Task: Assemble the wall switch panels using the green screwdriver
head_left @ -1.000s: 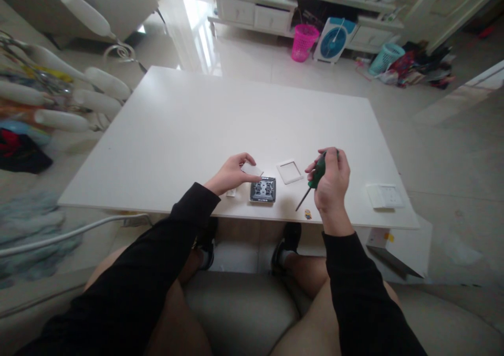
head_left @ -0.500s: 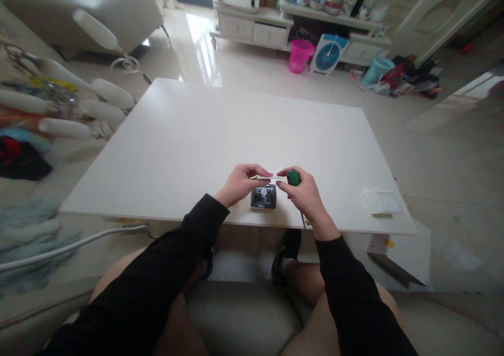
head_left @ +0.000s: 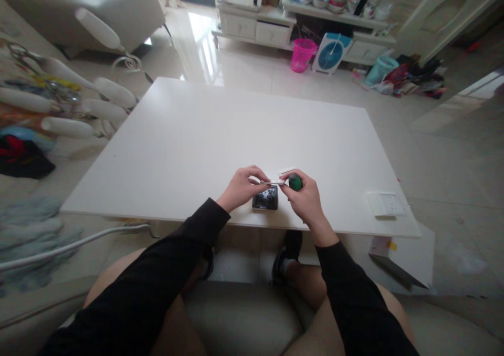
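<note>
Between my fingertips is a thin white plastic piece, seen nearly edge-on. My left hand pinches its left end, and the fingertips of my right hand are on its right end. A green handle, which looks like a screwdriver's, is tucked in my right hand; its shaft is hidden now. Just below the fingertips a black socket module lies on the white table, its back part covered by my left fingers. Behind my right fingers lies a flat white piece.
A white switch or socket panel lies near the table's right front corner. Below that corner stands a white box-like thing. A pale hose runs at the left. Across the floor are a pink basket and a blue fan.
My hands have shifted slightly and the white piece between them has tilted. A flat white piece now shows on the table behind my right fingers. The screwdriver's shaft has gone out of sight.
</note>
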Tool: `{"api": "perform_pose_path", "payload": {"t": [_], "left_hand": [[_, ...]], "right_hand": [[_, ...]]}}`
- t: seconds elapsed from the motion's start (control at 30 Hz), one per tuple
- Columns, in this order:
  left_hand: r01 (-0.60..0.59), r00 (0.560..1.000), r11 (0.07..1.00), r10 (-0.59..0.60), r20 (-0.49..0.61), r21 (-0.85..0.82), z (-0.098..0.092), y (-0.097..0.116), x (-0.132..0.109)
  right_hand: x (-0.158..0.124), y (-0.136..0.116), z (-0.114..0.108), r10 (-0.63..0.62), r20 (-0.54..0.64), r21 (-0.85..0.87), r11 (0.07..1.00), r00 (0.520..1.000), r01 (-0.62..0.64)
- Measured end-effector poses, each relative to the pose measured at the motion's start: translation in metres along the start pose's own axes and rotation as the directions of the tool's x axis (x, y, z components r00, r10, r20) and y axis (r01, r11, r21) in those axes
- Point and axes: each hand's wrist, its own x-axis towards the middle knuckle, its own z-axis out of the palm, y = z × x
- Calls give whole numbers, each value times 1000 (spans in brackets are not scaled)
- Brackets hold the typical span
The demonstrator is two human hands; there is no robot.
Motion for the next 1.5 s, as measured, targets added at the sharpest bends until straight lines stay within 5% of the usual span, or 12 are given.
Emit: {"api": "perform_pose_path", "payload": {"t": [1.5], "left_hand": [[114,992,990,-108,72,-80,12,-6,-1]], "right_hand": [[-1,-5,6,-49,-46,-76,996,998,45]]}}
